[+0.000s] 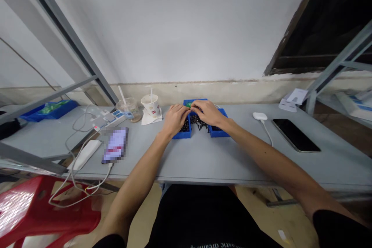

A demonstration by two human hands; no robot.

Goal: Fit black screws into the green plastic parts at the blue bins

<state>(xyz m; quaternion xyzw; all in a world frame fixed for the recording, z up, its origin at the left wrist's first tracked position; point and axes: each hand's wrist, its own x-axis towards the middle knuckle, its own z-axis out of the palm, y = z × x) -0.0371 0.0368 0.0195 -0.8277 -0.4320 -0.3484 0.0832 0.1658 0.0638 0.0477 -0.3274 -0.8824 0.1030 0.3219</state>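
My left hand (176,118) and right hand (207,111) meet, fingertips pinched, on what I cannot tell, with loose black pieces (200,124) just nearside of the right, between blue trays (182,135).

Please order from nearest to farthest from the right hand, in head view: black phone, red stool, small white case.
1. White case: right of the right hand.
2. Black phone: farther right.
3. Red stool: far left, lower down.

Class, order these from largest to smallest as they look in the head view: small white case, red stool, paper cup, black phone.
Red stool, though partly cut off
Black phone
Paper cup
Small white case
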